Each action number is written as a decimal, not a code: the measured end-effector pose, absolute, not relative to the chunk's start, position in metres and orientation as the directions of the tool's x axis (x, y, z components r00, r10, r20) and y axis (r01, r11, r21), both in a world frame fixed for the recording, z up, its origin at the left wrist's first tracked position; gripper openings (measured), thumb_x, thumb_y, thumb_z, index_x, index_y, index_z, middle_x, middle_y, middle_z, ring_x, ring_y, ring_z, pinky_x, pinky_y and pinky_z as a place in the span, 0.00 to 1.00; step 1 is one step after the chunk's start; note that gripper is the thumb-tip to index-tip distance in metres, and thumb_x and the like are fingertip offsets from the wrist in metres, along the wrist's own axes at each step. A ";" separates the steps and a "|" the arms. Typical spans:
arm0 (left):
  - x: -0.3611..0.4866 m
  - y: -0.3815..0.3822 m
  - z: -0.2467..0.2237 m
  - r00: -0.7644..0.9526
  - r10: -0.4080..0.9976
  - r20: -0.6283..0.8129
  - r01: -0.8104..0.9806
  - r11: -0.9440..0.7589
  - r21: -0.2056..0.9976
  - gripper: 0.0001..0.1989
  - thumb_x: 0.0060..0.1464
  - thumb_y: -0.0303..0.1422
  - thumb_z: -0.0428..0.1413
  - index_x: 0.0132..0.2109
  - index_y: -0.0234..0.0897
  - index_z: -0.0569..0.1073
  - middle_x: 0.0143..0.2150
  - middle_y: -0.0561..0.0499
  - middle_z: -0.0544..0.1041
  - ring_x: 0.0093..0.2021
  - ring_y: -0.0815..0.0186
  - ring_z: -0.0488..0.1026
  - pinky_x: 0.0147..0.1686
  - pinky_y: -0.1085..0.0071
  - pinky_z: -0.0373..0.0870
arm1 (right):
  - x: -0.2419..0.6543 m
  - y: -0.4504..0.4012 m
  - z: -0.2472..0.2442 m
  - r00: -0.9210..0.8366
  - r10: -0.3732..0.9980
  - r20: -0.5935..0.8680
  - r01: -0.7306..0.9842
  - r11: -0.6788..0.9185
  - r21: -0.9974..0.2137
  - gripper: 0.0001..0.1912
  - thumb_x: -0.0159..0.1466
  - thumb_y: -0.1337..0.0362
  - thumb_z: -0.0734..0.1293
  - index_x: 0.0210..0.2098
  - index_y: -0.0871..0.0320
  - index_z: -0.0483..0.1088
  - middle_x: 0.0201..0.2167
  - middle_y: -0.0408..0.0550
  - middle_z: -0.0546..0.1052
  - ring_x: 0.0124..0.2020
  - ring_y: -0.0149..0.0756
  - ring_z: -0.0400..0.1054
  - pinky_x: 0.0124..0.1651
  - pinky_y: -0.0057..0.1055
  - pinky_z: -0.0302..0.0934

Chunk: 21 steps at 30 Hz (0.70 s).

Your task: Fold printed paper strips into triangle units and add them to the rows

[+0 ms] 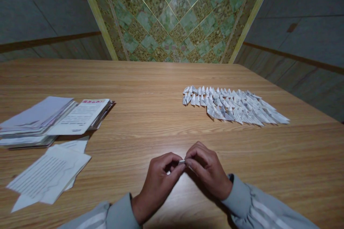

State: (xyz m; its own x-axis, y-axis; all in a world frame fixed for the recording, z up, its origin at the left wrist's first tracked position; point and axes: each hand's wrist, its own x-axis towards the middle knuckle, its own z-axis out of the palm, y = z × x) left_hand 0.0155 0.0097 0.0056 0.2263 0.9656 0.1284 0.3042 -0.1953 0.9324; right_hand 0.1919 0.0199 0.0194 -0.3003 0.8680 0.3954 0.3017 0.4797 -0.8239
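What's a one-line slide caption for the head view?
Left hand and right hand pinch a small white piece, folded papers beyond, loose sheets at left.

Free passage across the tabletop (pixel 145 111) between paper stack (pixel 34 116) and folded paper rows (pixel 236 105)

Your left hand (pixel 159 171) and right hand (pixel 208 168) partly hide the white piece (pixel 182 161); the bottom edge crops your sleeves (pixel 240 195).
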 end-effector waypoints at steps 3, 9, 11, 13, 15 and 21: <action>0.015 0.010 0.004 0.219 0.965 0.142 0.310 -0.207 0.928 0.10 0.58 0.36 0.59 0.30 0.35 0.76 0.25 0.52 0.75 0.27 0.67 0.69 0.28 0.74 0.62 | 0.193 0.021 0.018 -0.298 0.880 0.370 0.298 0.455 -0.839 0.07 0.66 0.65 0.66 0.31 0.57 0.70 0.27 0.44 0.72 0.32 0.35 0.66 0.35 0.31 0.57; 0.015 0.008 0.002 0.302 0.922 0.244 0.316 -0.338 0.886 0.09 0.60 0.33 0.56 0.32 0.35 0.76 0.26 0.52 0.74 0.27 0.69 0.68 0.28 0.74 0.61 | 0.193 0.022 0.019 -0.368 0.854 0.367 0.306 0.484 -0.820 0.08 0.66 0.63 0.66 0.31 0.57 0.69 0.28 0.44 0.71 0.33 0.35 0.65 0.36 0.31 0.56; 0.016 0.008 0.003 0.298 0.921 0.251 0.313 -0.343 0.886 0.09 0.60 0.33 0.56 0.32 0.35 0.76 0.25 0.53 0.74 0.26 0.69 0.68 0.28 0.75 0.61 | 0.192 0.021 0.019 -0.368 0.857 0.361 0.305 0.478 -0.824 0.09 0.68 0.63 0.64 0.31 0.56 0.67 0.28 0.44 0.70 0.33 0.35 0.64 0.35 0.31 0.56; 0.016 0.010 0.003 0.267 0.934 0.236 0.300 -0.313 0.901 0.09 0.59 0.33 0.58 0.31 0.35 0.76 0.25 0.53 0.74 0.26 0.70 0.68 0.27 0.75 0.61 | 0.193 0.021 0.019 -0.341 0.873 0.350 0.294 0.452 -0.842 0.09 0.68 0.63 0.63 0.31 0.56 0.67 0.28 0.44 0.70 0.33 0.35 0.64 0.36 0.31 0.56; 0.015 0.012 0.004 0.218 0.952 0.215 0.281 -0.272 0.920 0.09 0.58 0.33 0.59 0.31 0.35 0.76 0.25 0.53 0.74 0.26 0.69 0.68 0.27 0.76 0.62 | 0.194 0.021 0.018 -0.311 0.889 0.335 0.284 0.424 -0.860 0.08 0.69 0.63 0.62 0.32 0.56 0.67 0.29 0.44 0.70 0.34 0.35 0.65 0.37 0.32 0.57; 0.011 0.014 0.002 0.173 0.928 0.331 0.300 -0.370 0.879 0.07 0.55 0.31 0.62 0.29 0.35 0.77 0.24 0.53 0.76 0.24 0.70 0.71 0.26 0.77 0.64 | 0.197 0.023 0.019 -0.357 0.859 0.366 0.283 0.473 -0.834 0.07 0.69 0.64 0.63 0.33 0.56 0.68 0.29 0.43 0.71 0.33 0.35 0.65 0.37 0.32 0.56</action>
State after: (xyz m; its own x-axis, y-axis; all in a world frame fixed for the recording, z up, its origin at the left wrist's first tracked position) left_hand 0.0111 0.0136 0.0024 0.1732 0.9277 0.3307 0.3005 -0.3695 0.8793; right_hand 0.1972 0.0231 0.0192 -0.3571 0.8594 0.3660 0.2832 0.4730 -0.8343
